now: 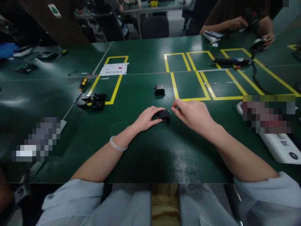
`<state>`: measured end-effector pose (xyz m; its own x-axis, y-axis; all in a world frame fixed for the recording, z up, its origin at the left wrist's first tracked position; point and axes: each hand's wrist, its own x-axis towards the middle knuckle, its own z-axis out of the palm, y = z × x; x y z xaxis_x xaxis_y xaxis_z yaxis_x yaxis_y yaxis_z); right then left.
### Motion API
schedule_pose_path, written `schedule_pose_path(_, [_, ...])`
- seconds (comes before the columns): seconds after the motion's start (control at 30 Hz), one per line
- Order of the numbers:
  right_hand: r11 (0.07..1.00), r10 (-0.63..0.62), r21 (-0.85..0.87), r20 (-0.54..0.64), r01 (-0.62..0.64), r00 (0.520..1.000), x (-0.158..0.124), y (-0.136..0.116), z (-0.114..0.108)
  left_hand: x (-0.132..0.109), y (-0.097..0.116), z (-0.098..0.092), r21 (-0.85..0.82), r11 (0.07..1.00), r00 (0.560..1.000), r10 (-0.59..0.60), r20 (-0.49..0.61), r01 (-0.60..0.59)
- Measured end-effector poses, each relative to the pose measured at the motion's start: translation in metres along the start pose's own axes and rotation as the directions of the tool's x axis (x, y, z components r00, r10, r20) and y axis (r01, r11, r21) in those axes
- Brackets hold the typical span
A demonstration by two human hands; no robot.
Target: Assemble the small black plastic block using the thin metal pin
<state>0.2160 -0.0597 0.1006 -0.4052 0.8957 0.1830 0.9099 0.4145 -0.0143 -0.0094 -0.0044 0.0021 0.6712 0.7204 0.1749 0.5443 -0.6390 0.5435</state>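
My left hand (150,118) grips a small black box-shaped part (164,115) from its left side, thumb below and fingers along the top edge. The part rests on the green table (141,150). From its right side a thin dark cable (171,114) leads toward my right hand (191,113). Thumb and index finger of that hand are pinched at the cable's end; the exact grip is too small to see clearly. A second black box-shaped part (160,90) of similar size sits a little farther back, touched by neither hand.
Black bracket-like pieces (95,102) and a yellow-black screwdriver (83,84) lie to the left. Yellow tape outlines (194,99) mark the table. A white device (277,146) lies at right. Across the table, another person's hands (237,24) hold a dark object. A black stick-like tool (231,61) lies nearby.
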Motion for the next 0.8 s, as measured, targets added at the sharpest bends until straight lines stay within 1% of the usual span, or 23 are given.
schedule_pose_path(0.23, [0.998, -0.02, 0.058, -0.044, 0.022, 0.999, -0.0008, 0.0009, 0.0015, -0.0004, -0.0004, 0.0008, 0.007, 1.0, 1.0, 0.006, -0.008, -0.006])
schedule_pose_path(0.47, [1.0, 0.009, 0.001, 0.014, -0.009, 1.0, 0.0007, 0.0002, -0.0002, -0.0001, -0.001, 0.001, 0.002, 1.0, 1.0, 0.008, -0.01, -0.008])
schedule_pose_path(0.7, [0.997, -0.013, 0.071, -0.071, 0.018, 0.997, -0.0017, 0.0015, 0.0022, -0.0002, -0.0001, 0.0009, 0.0, 1.0, 1.0, 0.011, -0.007, -0.011])
schedule_pose_path(0.8, [0.999, -0.012, 0.037, -0.038, 0.014, 0.999, -0.0012, 0.0011, 0.0007, -0.0002, -0.0005, 0.0009, -0.001, 1.0, 1.0, 0.008, -0.005, -0.008])
